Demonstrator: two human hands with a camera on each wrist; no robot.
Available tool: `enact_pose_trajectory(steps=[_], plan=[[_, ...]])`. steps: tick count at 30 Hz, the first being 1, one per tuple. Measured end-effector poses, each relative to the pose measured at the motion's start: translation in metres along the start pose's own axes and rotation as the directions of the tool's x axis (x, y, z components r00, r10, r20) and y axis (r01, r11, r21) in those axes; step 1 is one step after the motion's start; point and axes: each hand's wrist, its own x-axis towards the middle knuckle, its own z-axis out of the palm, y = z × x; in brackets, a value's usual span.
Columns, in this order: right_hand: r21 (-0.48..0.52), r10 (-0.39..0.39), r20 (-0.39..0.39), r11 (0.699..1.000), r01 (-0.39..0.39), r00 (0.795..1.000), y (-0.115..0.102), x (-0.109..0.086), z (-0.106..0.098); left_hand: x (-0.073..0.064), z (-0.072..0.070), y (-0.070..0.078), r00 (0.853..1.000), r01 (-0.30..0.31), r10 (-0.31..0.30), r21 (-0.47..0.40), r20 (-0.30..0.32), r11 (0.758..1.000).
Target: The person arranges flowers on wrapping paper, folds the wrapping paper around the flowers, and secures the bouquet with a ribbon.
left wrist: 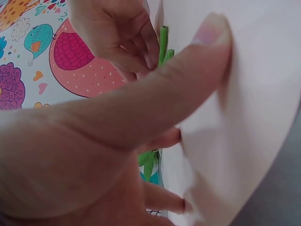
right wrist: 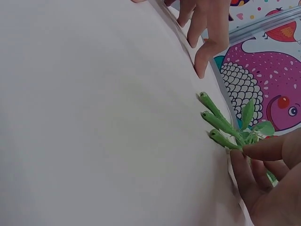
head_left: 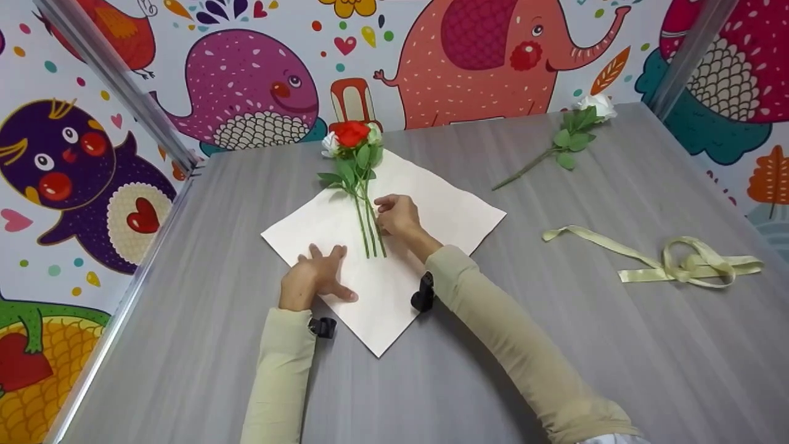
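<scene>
Three artificial roses lie side by side on a square of pale wrapping paper [head_left: 444,209], a red rose [head_left: 351,133] between two whitish ones, their blooms at the far corner. Their green stems [right wrist: 217,121] point toward me. My right hand [head_left: 399,217] is at the right side of the bunch, thumb and fingertips pinching the nearest stem. To the left of the stem ends, my left hand [head_left: 315,279] presses on the paper with spread fingers. The left thumb [left wrist: 155,99] rests on the sheet in the left wrist view.
Another white rose [head_left: 596,107] with leaves lies at the table's far right. A loosely looped pale yellow ribbon [head_left: 641,253] is nearer on the right. The grey table [head_left: 203,259] backs onto a wall with cartoon animals, with metal posts [head_left: 123,86] at the corners.
</scene>
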Motion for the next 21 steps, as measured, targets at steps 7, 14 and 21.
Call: enact_pose_trajectory(steps=[7, 14, 21], plan=[[0.021, -0.024, -0.019, 1.000, 0.024, 1.000, 0.000, 0.001, -0.008, 0.000, -0.001, 0.000, 1.000, -0.012, 0.012, 0.003, 0.003, 1.000], [-0.065, -0.074, -0.064, 0.995, 0.070, 0.995, 0.001, 0.006, -0.027, 0.002, -0.001, 0.000, 1.000, -0.006, 0.006, -0.015, 0.017, 1.000], [-0.169, -0.173, -0.125, 0.974, 0.151, 0.977, 0.002, 0.010, -0.053, 0.001, -0.001, -0.001, 0.999, -0.023, 0.024, -0.019, 0.029, 1.000]])
